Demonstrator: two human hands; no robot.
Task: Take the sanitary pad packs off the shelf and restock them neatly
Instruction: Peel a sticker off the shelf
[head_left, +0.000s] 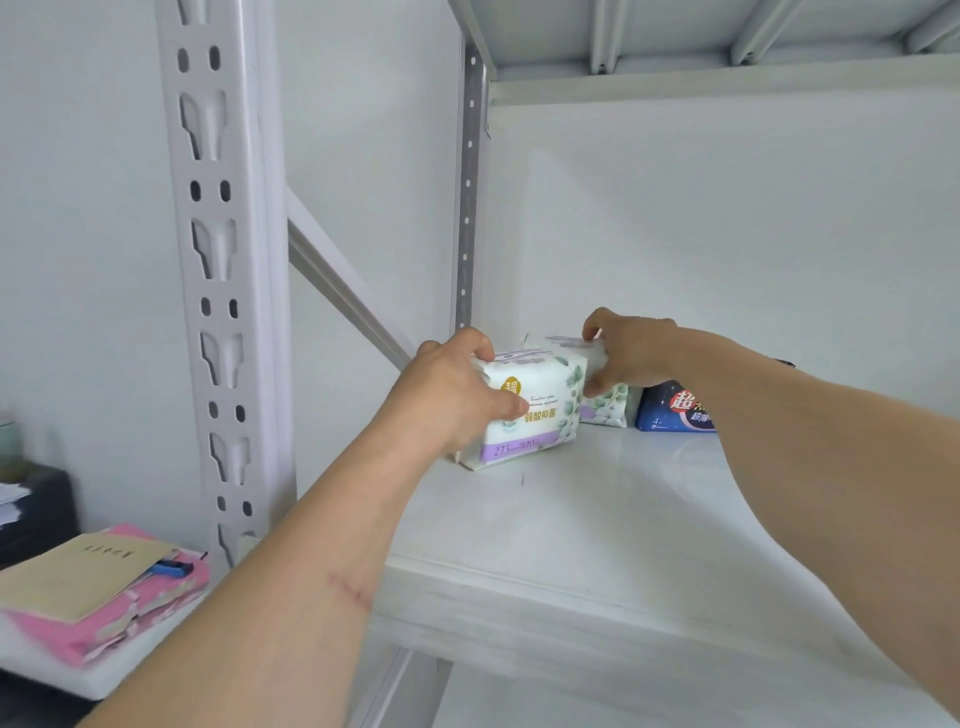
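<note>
A white pad pack with green leaves and a purple band (540, 415) stands on the white shelf board (597, 519) near its left rear corner. My left hand (452, 395) grips this pack from the left, thumb across its front. Behind it a second white leaf-print pack (605, 402) stands against the back wall, and my right hand (628, 353) grips its top. A dark blue pad pack (670, 413) stands just right of it, partly hidden by my right forearm.
White perforated rack uprights (223, 291) and a diagonal brace (343, 291) rise at the left. An upper shelf (727, 47) hangs overhead. At lower left, a desk holds a pink folder with a tan envelope (88, 582).
</note>
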